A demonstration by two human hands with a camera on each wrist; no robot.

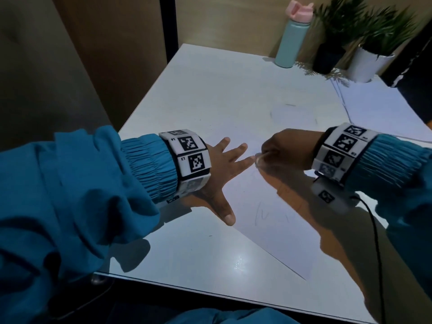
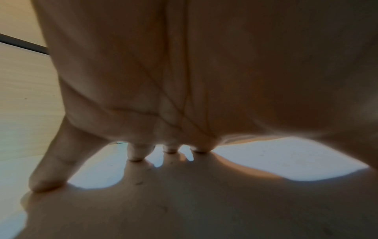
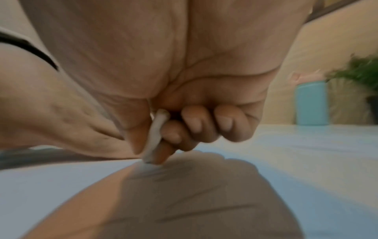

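Note:
A white sheet of paper (image 1: 268, 230) with faint pencil marks lies slantwise on the white table (image 1: 210, 94). My left hand (image 1: 224, 166) lies flat on the sheet's left part with fingers spread, fingertips (image 2: 136, 155) pressing down. My right hand (image 1: 278, 149) pinches a small white stick-like piece (image 1: 259, 159) between thumb and curled fingers. In the right wrist view the piece (image 3: 156, 134) stands tilted with its lower tip on the paper, right beside my left index fingertip. Whether it is an eraser or chalk I cannot tell.
At the table's far right corner stand a teal bottle (image 1: 292, 40) with a pink lid, a plant in a black pot (image 1: 327, 58) and a plant in a white pot (image 1: 369, 64). Another sheet (image 1: 378, 106) lies at the right. A black cable (image 1: 374, 230) hangs from my right wrist.

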